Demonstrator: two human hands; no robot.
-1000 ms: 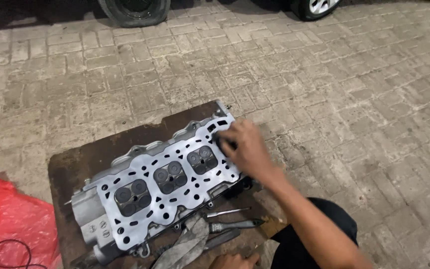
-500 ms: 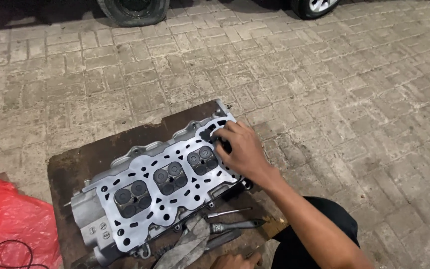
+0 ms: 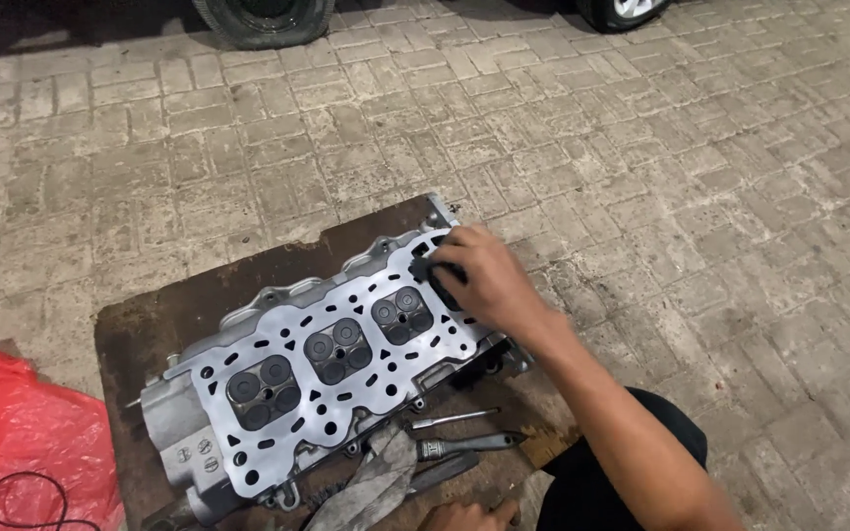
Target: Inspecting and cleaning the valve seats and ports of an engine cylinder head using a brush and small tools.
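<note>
Cylinder head (image 3: 327, 379), a long grey cast-metal block, lies flat on a brown board (image 3: 150, 329) on brick paving. The right hand (image 3: 479, 275) presses a dark pad at its far end, fingers curled on it. The left hand (image 3: 464, 514), nearer, is mostly hidden; grip unclear. It looks heavy and rigid; lift by both ends.

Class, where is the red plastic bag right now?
In the head view, the red plastic bag lies at the lower left on the paving, left of the brown board.
</note>
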